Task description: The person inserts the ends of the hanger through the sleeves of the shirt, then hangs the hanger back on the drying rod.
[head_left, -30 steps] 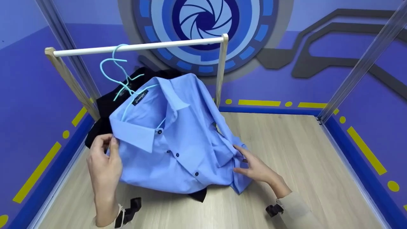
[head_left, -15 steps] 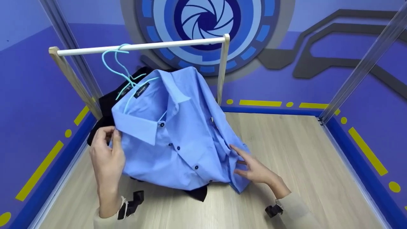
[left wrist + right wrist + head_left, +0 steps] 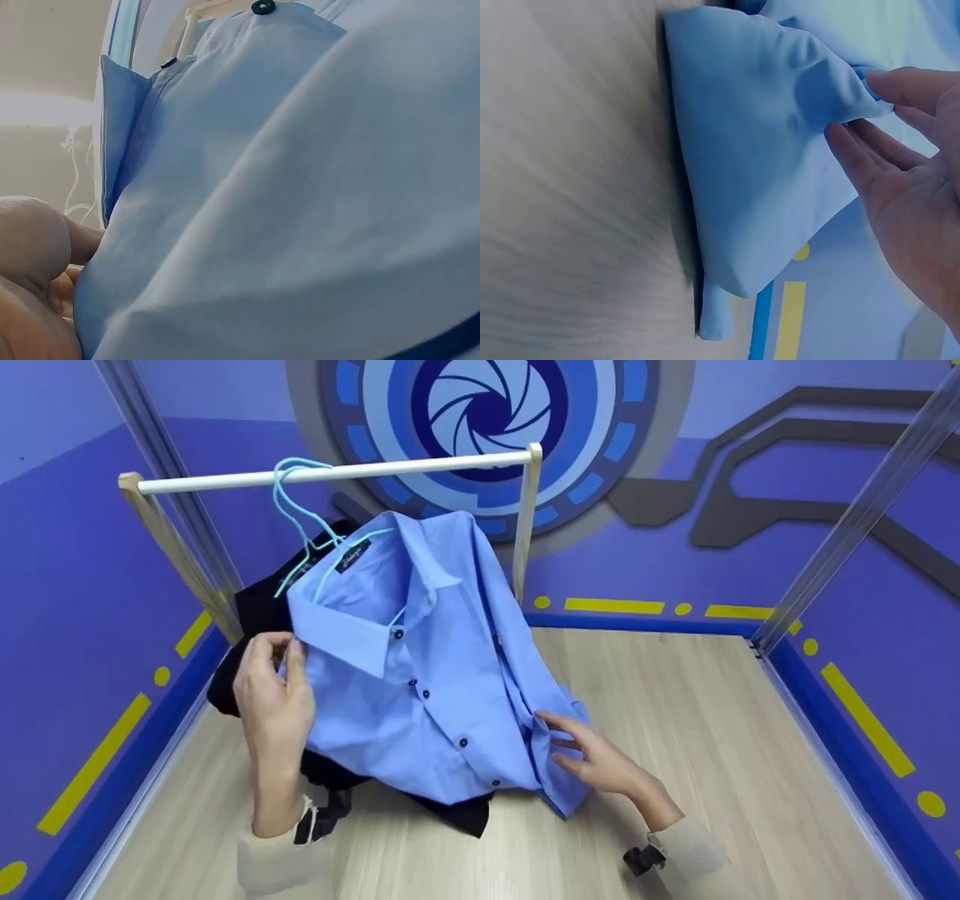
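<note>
A light-blue buttoned shirt is on a turquoise hanger, whose hook is up at the white rod. Whether that hook bears on the rod is hard to tell. My left hand pinches the shirt at the shoulder below the collar; in the left wrist view, shirt cloth covers most of the hand. At the lower right, my right hand touches the sleeve with thumb and fingers apart and fairly straight. Behind the shirt, a black garment hangs from a second turquoise hanger.
Wooden posts carry the rod on both sides. Below lies a pale wood-grain floor, bounded by blue and purple walls with yellow marks. The black garment's hem reaches the floor under the shirt.
My left hand has moved up and right with the shirt. The front hanger's hook has shifted from before the rod to the rod, beside the other hook. My right hand has barely moved.
</note>
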`<state>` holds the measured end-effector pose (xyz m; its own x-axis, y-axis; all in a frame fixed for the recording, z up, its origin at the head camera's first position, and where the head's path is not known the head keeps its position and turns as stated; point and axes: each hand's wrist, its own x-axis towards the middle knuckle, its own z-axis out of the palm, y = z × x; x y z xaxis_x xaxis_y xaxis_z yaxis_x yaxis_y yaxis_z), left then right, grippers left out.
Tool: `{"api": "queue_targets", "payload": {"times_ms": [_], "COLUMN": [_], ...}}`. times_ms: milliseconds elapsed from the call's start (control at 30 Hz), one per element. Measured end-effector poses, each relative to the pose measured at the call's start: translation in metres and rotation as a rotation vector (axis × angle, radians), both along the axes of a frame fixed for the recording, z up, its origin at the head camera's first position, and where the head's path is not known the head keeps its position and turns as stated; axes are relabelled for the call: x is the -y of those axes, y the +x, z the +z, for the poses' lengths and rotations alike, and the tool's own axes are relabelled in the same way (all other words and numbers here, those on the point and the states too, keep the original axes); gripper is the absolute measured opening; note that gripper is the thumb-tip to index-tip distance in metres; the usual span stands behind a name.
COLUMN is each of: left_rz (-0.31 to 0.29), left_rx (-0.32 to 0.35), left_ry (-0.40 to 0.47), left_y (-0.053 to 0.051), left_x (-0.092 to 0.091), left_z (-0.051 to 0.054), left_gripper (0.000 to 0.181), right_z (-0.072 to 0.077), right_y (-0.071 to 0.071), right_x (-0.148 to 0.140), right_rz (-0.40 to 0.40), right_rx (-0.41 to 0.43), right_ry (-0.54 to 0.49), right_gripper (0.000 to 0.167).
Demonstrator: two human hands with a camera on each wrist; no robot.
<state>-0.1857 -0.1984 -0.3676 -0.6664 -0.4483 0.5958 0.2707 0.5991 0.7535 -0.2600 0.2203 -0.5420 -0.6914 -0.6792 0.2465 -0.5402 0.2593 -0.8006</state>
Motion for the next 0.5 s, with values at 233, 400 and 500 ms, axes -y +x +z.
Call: {"api": "queue_targets", "payload": {"times_ms": [233,400,500], "left_rz": [0.001,-0.002,-0.002], "left_rx": [0.030,0.046,0.060], "left_ry": [-0.018,-0.033,-0.039], "left_y": [-0.008,-0.015,-0.019], "left_x": [0.000,0.000,0.000], "left_z": [0.003,0.006,0.006], "left_gripper": [0.012,0.014,0.014], "right_z": [-0.001,0.000,-0.001], "right_y": [0.003,0.001,0.001], "right_x": [0.003,0.004,0.005], "right_rz": [0.031,0.021,0.017], "right_rx": [0.022,0.020,0.008], "right_ry": [-0.002,0.000,0.008], "right_gripper": [0.062,0.060,0.059]}}
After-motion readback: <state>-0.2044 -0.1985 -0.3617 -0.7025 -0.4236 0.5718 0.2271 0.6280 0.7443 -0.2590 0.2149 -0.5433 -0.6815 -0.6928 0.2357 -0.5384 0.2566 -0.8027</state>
